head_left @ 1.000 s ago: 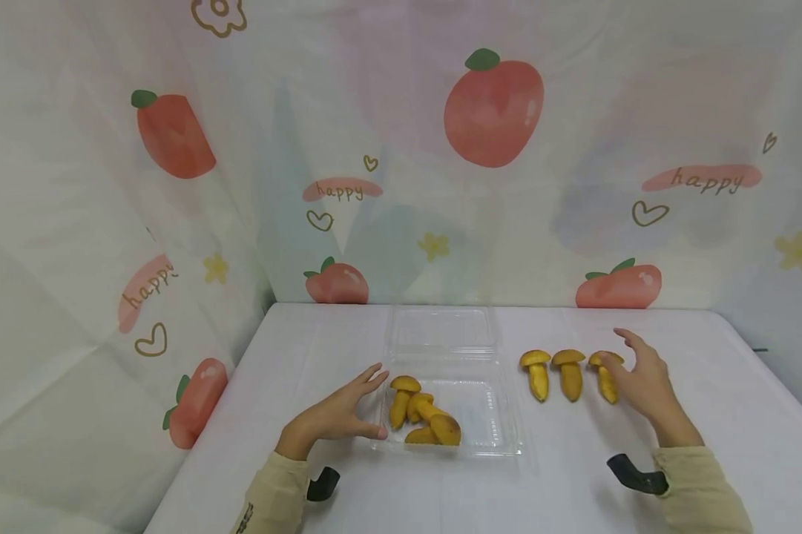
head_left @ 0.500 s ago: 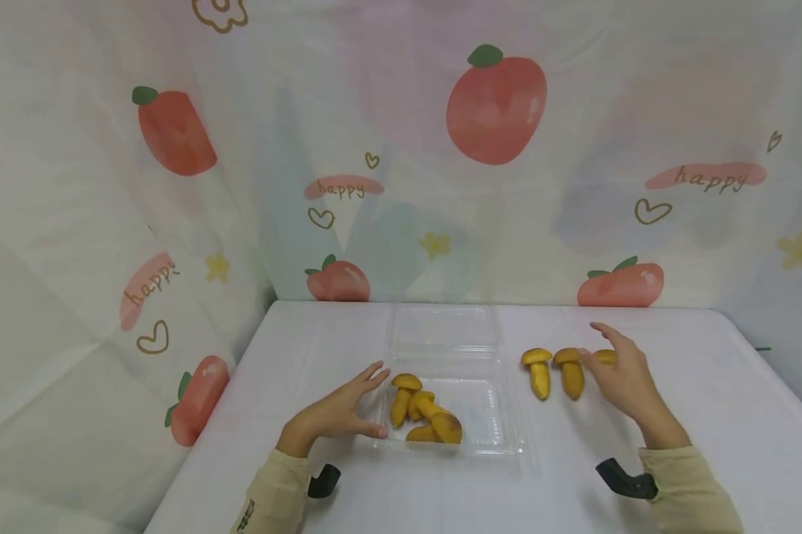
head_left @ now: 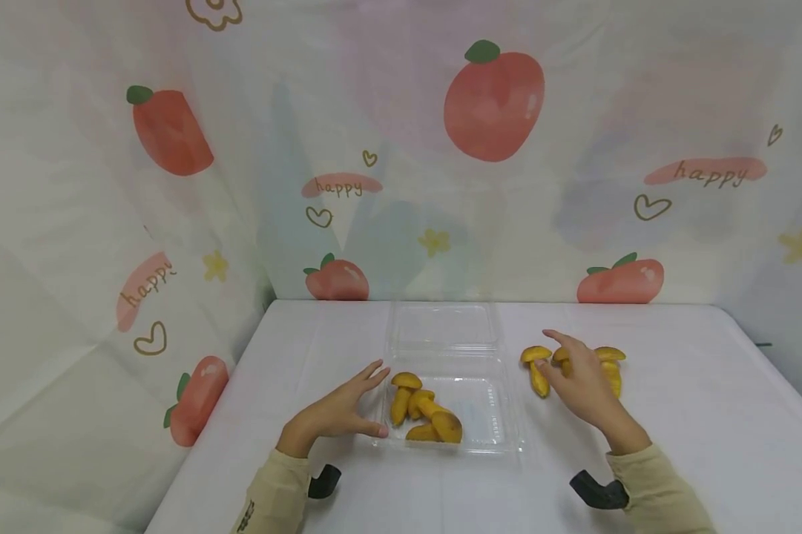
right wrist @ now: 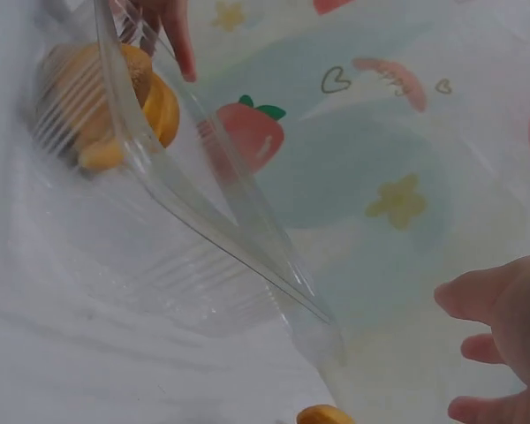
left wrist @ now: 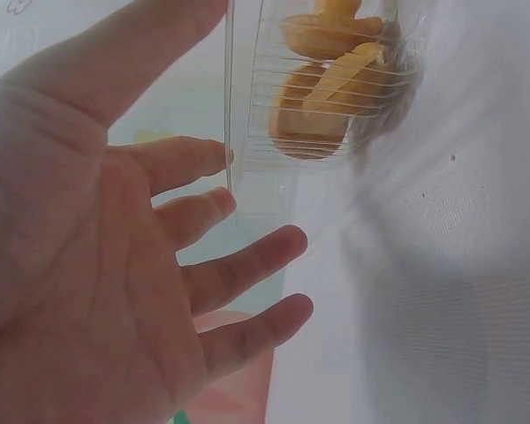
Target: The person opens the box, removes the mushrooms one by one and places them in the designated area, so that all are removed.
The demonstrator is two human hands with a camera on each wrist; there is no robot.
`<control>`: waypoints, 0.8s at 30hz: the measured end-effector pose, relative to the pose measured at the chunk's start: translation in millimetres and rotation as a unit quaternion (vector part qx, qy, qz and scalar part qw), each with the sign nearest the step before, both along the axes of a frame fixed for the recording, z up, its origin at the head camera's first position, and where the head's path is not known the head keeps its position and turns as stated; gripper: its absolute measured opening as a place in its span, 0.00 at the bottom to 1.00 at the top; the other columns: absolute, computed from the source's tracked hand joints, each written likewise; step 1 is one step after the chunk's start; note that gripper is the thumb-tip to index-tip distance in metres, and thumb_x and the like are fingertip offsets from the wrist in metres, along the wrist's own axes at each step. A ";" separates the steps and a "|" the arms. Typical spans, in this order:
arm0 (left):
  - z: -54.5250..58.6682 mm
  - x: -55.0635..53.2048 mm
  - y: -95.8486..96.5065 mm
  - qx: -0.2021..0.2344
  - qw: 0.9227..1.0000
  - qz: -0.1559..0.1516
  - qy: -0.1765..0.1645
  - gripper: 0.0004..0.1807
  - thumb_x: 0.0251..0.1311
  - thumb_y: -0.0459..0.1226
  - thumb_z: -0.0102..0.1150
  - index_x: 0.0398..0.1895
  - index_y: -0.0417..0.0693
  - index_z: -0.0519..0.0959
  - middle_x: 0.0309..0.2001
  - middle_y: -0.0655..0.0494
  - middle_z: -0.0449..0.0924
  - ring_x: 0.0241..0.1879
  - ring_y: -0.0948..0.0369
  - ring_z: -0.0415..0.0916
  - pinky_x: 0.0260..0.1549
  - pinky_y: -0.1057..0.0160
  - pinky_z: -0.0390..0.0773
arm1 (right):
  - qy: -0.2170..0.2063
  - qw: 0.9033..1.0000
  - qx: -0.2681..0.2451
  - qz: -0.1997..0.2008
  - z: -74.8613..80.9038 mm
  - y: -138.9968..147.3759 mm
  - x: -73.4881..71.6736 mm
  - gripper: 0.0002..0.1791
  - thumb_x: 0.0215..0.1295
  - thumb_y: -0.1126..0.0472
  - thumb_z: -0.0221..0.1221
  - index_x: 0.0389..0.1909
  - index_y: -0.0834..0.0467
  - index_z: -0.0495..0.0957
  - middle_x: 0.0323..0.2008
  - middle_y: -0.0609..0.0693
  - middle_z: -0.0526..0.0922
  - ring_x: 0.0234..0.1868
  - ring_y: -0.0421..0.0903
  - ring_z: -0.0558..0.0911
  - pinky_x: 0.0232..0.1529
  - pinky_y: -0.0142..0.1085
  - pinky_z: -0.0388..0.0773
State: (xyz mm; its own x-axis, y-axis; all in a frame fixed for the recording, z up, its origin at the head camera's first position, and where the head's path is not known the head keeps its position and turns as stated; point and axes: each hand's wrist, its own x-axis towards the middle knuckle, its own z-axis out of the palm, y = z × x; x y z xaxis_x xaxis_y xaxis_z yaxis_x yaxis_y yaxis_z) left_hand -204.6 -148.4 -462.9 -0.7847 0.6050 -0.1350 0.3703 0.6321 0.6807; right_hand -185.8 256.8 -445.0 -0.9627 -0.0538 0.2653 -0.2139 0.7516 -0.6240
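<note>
My left hand is at the left side of a clear plastic clamshell box, fingers spread and thumb near its front corner. In the left wrist view its fingertips are right at the box's rim. Several yellow-brown mushrooms lie bunched in the box's left part. My right hand hovers over the row of mushrooms on the table, fingers extended and nothing held. Its thumb overlaps the stem of the left mushroom. It partly hides the middle mushroom; the right mushroom shows behind it.
The box's lid lies folded back toward the rear of the white table. A fruit-printed cloth hangs behind and at the left. Black curved pieces stick out by both sleeves.
My right hand has moved left along the row, from the right mushroom across the middle one to the left one. The left hand, the box and the mushrooms stay put.
</note>
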 end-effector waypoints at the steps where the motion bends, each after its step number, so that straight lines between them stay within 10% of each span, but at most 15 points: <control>1: 0.1 0.0 0.0 0.001 1.000 0.000 0.000 0.57 0.54 0.46 0.76 0.81 0.47 0.51 0.83 0.43 0.40 0.81 0.40 0.45 0.73 0.34 0.56 | -0.002 1.000 -0.001 0.003 -0.2 -3.3 0.7 0.31 0.71 0.59 0.60 0.70 0.66 0.65 0.67 0.73 0.68 0.69 0.73 0.63 0.65 0.73 0.60; 24: -1.2 0.6 -0.2 0.005 1.000 -0.002 0.007 0.56 0.53 0.46 0.76 0.81 0.45 0.53 0.83 0.42 0.41 0.80 0.40 0.46 0.73 0.34 0.57 | 0.023 0.996 -0.001 0.091 -21.9 -69.1 19.7 0.28 0.67 0.59 0.63 0.67 0.59 0.72 0.67 0.64 0.73 0.69 0.66 0.69 0.66 0.69 0.65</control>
